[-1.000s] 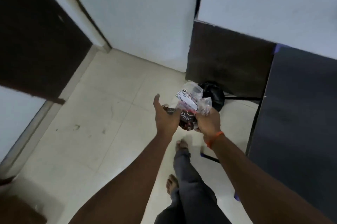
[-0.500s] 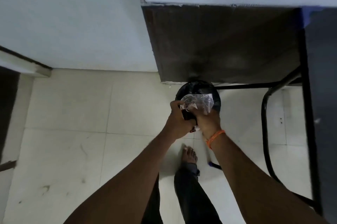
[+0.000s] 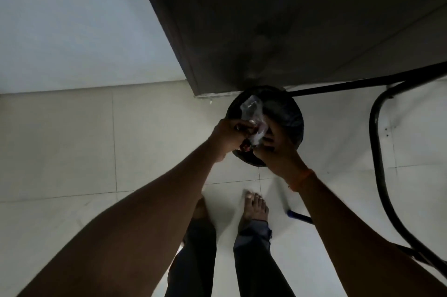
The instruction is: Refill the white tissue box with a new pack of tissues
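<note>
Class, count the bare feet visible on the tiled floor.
2: the left foot, partly hidden behind the left forearm, and the right foot, both just below the black bin.

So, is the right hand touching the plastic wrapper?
Touching. The head view shows the right hand closed on the crumpled wrapper, with the left hand gripping it too, above the black bin.

Pale tiled floor (image 3: 72, 142) (dimly lit) meets white wall (image 3: 72, 18), dark cabinet (image 3: 278, 18).
</note>
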